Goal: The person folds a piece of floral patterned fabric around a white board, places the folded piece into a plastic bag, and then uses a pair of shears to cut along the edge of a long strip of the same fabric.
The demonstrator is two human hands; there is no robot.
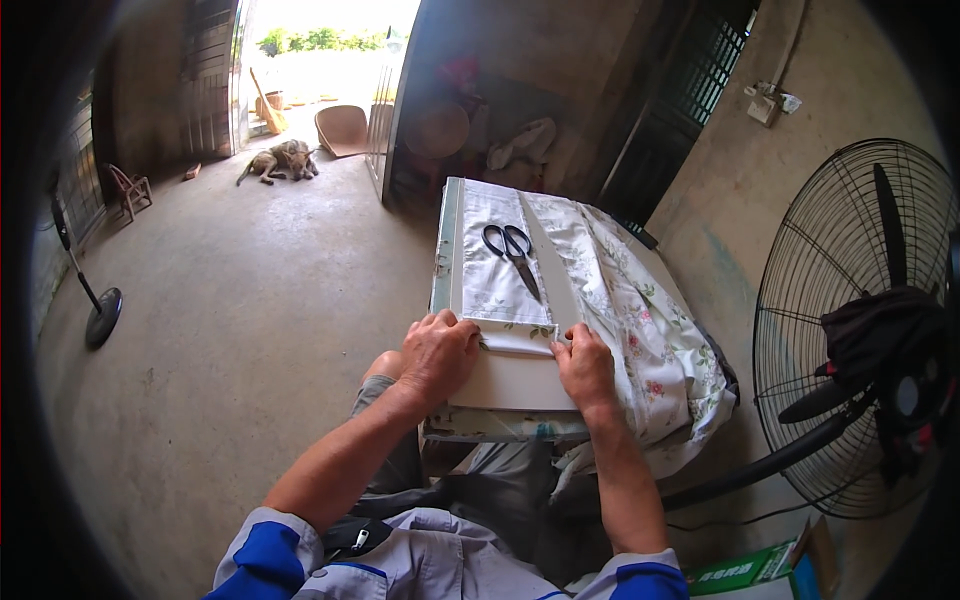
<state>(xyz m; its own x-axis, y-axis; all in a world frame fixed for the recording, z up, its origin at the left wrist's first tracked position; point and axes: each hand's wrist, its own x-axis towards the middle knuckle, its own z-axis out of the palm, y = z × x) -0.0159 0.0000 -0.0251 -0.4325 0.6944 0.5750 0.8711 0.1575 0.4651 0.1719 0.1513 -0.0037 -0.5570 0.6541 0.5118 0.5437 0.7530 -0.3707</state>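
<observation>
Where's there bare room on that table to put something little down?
Between the left hand and right hand, the pale board is bare from folded strip to near edge. Flowery fabric crowds the right side; scissors lie on the white cloth.

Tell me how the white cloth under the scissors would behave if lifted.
The white cloth would likely be floppy, as its surface shows soft wrinkles. It should feel light for its size, since it looks thin and lies flat. The scissors resting on it would probably weigh that part down and might slide if it tilted.
</observation>
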